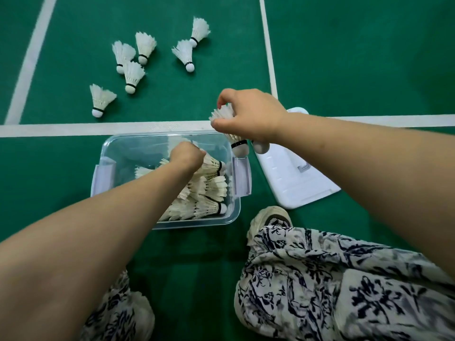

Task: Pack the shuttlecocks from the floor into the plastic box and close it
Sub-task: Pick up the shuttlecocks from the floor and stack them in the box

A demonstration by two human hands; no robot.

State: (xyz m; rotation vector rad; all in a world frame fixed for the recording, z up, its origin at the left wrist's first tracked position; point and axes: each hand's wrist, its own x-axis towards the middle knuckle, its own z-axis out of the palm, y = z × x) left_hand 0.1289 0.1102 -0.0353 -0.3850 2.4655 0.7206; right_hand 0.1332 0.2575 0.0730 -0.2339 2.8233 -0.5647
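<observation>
Shuttlecocks point(138, 62) behind box point(172, 141), lid point(295, 183) right

Single head-worn wide-angle view, looking steeply down and forward, close over the green court floor point(172, 107), edges curved by distortion

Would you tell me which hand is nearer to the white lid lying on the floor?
Right. The right hand hovers just beside the lid's far end, holding shuttlecocks; the left hand is inside the plastic box, farther away.
</observation>
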